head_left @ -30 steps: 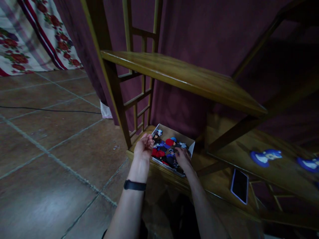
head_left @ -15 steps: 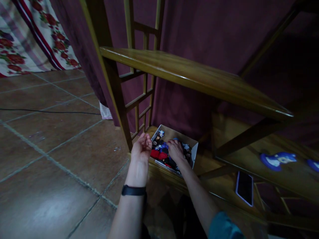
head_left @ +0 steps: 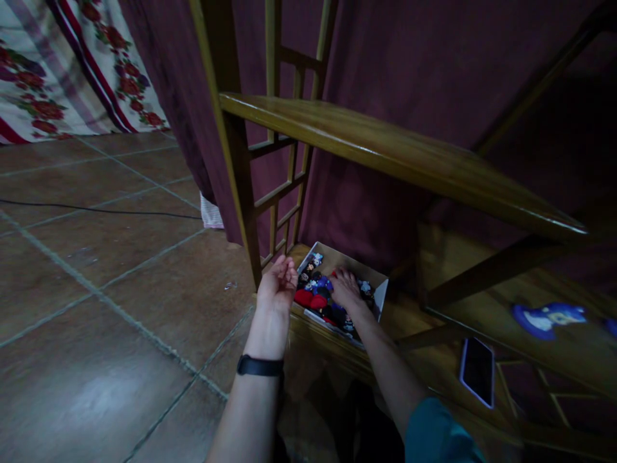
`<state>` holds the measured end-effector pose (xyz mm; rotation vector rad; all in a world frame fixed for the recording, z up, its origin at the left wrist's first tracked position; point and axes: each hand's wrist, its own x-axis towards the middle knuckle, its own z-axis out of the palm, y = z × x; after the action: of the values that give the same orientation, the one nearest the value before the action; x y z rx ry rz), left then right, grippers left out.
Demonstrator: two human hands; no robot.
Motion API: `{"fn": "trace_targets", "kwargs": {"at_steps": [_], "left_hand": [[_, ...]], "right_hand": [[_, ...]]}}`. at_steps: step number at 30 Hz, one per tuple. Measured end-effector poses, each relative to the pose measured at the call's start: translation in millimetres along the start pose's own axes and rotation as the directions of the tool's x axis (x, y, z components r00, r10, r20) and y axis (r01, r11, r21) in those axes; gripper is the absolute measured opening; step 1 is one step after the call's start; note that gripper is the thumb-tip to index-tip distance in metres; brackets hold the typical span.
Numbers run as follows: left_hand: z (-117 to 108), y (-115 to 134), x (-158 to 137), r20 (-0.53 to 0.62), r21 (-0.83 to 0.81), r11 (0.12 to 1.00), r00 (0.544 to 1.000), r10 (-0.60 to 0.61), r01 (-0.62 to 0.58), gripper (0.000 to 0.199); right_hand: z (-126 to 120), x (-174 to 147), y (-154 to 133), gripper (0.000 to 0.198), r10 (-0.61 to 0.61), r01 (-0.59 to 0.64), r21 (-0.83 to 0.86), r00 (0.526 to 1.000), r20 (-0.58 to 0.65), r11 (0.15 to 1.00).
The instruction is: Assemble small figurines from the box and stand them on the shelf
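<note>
Nearest: black wristband [head_left: 260, 366] on the left wrist, teal sleeve [head_left: 441, 434] on the right arm. Left hand [head_left: 277, 283] sits at the left end of the box, palm up, fingers loosely curled; grip half wide, no piece visible in it. Contact with the box: can't tell. Right hand [head_left: 344, 288] is inside the box, palm down over the pieces, fingers spread; its underside is hidden, so can't tell if that grip has anything.

Shallow cardboard box [head_left: 382, 299] stands on the lower shelf [head_left: 398, 315], just under the upper shelf [head_left: 385, 138]. Small cartoon figures [head_left: 317, 258] lie in it, loosely mixed; a red piece [head_left: 303, 297] is at the near left.

Progress, my read: mid-handling. Right hand is in among the figures, none visibly lifted clear, no finished state showing.

Right: phone [head_left: 477, 372] lies screen up, dark; farther right, a blue-and-white figurine [head_left: 549, 320] is on another shelf, well apart from the box. Far: purple curtain [head_left: 385, 96] behind; floral cloth [head_left: 110, 64] at far left.
</note>
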<state>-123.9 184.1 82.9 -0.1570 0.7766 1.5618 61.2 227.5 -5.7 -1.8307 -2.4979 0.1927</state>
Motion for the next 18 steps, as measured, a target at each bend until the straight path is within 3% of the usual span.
{"fn": "trace_targets", "kwargs": {"at_steps": [3,6,11,13,15,17,18], "left_hand": [[0,1,-2,0.016,-0.007,1.000,1.000,-0.010,0.010,0.019],[0,1,-4,0.016,-0.014,1.000,1.000,-0.016,0.016,0.020],[3,-7,-4,0.016,0.002,0.999,0.999,-0.042,0.042,0.021],[5,-15,-4,0.022,0.028,0.997,0.997,-0.074,0.073,0.021],[7,-24,-6,0.049,0.088,0.990,0.992,-0.114,0.110,0.022],[9,-34,-9,0.085,0.192,0.973,0.986,-0.143,0.124,0.022],[10,-39,-10,0.098,0.260,0.959,0.985,-0.142,0.112,0.021]], "right_hand": [[-5,-2,-1,0.031,-0.022,0.022,-0.011,1.000,-0.004,1.000],[-10,-8,1,0.030,-0.013,0.016,0.032,0.996,-0.085,0.999],[-15,-25,5,0.024,0.132,-0.043,0.322,0.956,-0.263,0.946],[-12,-34,5,0.028,0.206,-0.031,0.512,0.935,-0.289,0.859],[-8,-46,4,0.033,0.279,-0.024,0.704,0.927,-0.249,0.710],[-5,-58,0,0.035,0.323,-0.016,0.816,0.923,-0.210,0.578],[-5,-64,-2,0.034,0.334,-0.011,0.831,0.918,-0.211,0.556]]}}
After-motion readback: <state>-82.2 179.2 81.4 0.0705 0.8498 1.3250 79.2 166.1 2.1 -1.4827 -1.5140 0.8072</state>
